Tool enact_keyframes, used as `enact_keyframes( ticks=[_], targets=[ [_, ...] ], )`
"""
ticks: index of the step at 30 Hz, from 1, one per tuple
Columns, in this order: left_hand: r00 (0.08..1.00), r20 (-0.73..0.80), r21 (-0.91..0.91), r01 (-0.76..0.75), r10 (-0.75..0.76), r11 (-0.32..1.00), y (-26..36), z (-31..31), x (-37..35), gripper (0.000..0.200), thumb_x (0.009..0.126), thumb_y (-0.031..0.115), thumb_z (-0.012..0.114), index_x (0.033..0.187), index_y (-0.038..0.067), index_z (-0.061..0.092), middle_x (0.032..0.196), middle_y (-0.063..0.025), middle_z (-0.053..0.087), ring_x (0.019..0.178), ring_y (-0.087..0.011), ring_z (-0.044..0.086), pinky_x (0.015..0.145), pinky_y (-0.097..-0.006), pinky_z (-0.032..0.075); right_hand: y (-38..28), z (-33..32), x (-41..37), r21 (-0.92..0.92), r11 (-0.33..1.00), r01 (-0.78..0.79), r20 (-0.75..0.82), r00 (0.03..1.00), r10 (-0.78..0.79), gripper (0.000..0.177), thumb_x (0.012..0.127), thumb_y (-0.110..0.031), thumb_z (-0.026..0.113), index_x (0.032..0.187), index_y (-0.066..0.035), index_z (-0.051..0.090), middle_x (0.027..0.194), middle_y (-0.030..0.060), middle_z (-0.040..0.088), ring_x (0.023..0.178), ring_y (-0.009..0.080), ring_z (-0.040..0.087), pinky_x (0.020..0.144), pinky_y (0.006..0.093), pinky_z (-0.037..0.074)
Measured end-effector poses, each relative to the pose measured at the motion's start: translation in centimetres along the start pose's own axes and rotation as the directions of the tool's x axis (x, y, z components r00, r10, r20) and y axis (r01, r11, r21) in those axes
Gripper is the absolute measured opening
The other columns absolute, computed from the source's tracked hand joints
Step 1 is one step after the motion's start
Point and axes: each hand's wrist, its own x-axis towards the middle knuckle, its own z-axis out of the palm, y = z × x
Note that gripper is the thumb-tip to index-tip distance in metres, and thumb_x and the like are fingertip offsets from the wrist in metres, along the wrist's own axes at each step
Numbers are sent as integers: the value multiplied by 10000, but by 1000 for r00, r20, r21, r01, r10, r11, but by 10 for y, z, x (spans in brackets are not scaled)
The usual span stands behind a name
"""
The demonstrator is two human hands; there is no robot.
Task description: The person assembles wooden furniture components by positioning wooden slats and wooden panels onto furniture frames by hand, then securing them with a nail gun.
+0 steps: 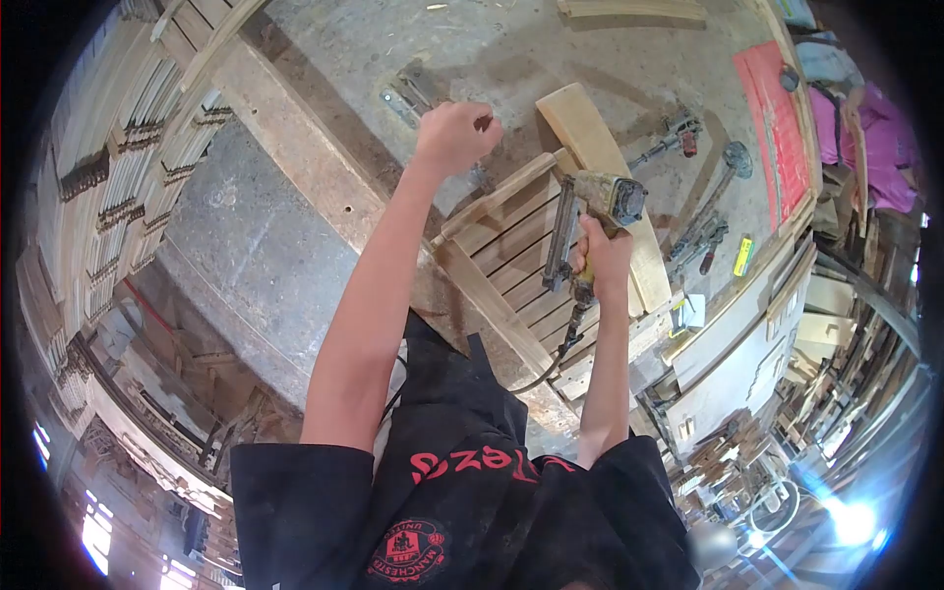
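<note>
Right hand (607, 264) over slatted wooden frame (490, 300) on tabletop (511, 59) — grip closed round nail gun (608, 197). Left hand (459, 138) curled, narrow grip, contents cannot tell. Step seems gun positioning — next move calls for steady wrist, hose (566, 346) free.

Black shirt (462, 521) with red lettering, yellow-and-black nail gun (608, 197), pink-red sheet (772, 133), purple cloth (880, 147)

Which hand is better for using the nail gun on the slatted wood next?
Probably the right hand: it holds the nail gun, which shows over the slatted wood. The left hand is curled up off to the side, away from the tool.
</note>
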Motion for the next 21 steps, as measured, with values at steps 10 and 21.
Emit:
enact_keyframes(
  ticks=[10,21],
  targets=[
    [1000,4,-1,-7,7,1000,-4,4,1,268,809,311,605,718,61,638,614,-81,603,623,-290,599,621,-395,474,68,7,-89,-514,788,340,423,899,-112,352,729,-231,735,916,50,637,682,206,639,643,360,642,627,406,523],
    [999,32,8,9,-9,1000,1,2,1,286,800,348,602,743,71,642,661,-90,628,674,-315,617,644,-401,476,88,71,-136,-670,633,388,433,897,-91,548,758,-202,717,1196,12,466,887,249,656,801,439,637,699,506,515]
  ],
)
